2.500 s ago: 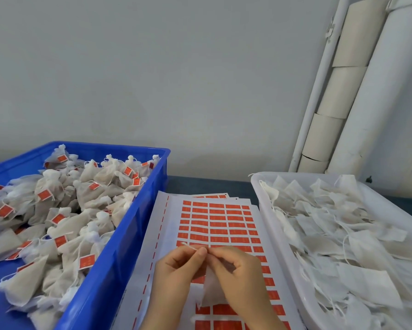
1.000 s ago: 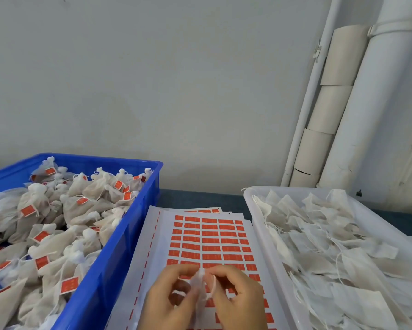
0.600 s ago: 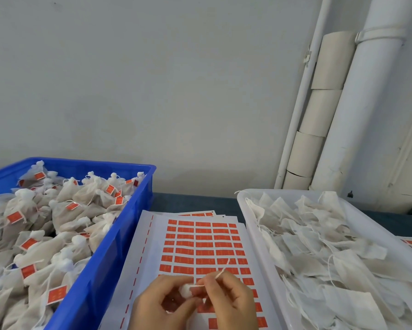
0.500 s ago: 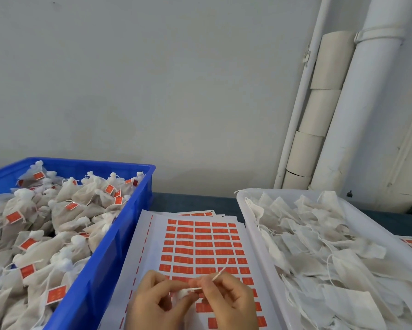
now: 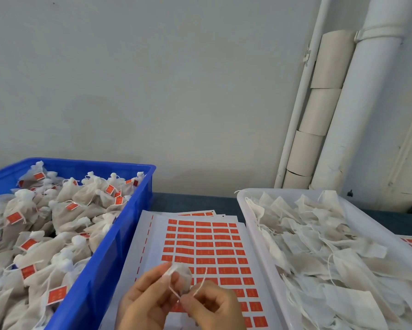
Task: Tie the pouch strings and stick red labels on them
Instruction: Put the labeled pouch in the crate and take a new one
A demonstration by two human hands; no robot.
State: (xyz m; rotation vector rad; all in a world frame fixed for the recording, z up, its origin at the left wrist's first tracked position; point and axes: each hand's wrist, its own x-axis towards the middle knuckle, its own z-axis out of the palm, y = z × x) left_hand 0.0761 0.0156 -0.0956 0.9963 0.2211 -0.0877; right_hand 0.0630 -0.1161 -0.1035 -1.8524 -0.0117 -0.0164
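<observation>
Low in the middle, my left hand (image 5: 145, 303) grips the gathered top of a small white pouch (image 5: 182, 277) between thumb and fingers. My right hand (image 5: 214, 306) pinches the pouch's white string (image 5: 200, 283), one end sticking up, another strand running back to the pouch. Both hands hover over a white sheet of red labels (image 5: 205, 248). The lower part of the pouch is hidden behind my fingers.
A blue bin (image 5: 100, 265) at the left holds several tied pouches with red labels. A white tray (image 5: 255, 236) at the right holds several flat white pouches with loose strings. White pipes (image 5: 357, 120) and cardboard tubes run up the wall behind it. More label sheets peek out at the far right.
The flat pouch has been bunched at its top. My right hand has drawn the string out to the right, and my left hand now holds the gathered neck. The camera has tilted up.
</observation>
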